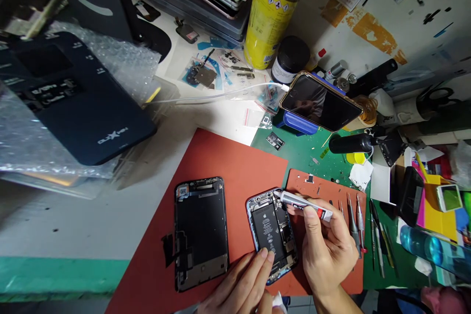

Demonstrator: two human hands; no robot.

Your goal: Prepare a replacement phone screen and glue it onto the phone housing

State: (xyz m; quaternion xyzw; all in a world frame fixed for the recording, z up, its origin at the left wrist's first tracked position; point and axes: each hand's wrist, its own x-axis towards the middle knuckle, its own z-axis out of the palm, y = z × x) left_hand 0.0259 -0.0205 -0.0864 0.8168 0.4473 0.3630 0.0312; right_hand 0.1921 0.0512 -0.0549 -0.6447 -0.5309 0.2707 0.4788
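R hand [327, 250] is pinching glue tube [302, 204] btwn thumb & fingers, nozzle at top edge of open phone body [268, 225]. L hand [245, 279], fingers pressed tog., is touching body's lower end. Body is lying on red mat [235, 157], R of detached screen [201, 240].

We see a yellow can [270, 24] standing upright, with a black-lidded jar [290, 61] just beside it. Right of and below the can, a phone with a gold-edged case [320, 103] leans on a blue stand [300, 123], a white cable [228, 93] plugged in. Left of the can we see stacked trays [206, 12]; well to its right sits what may be a pair of scissors [437, 98].
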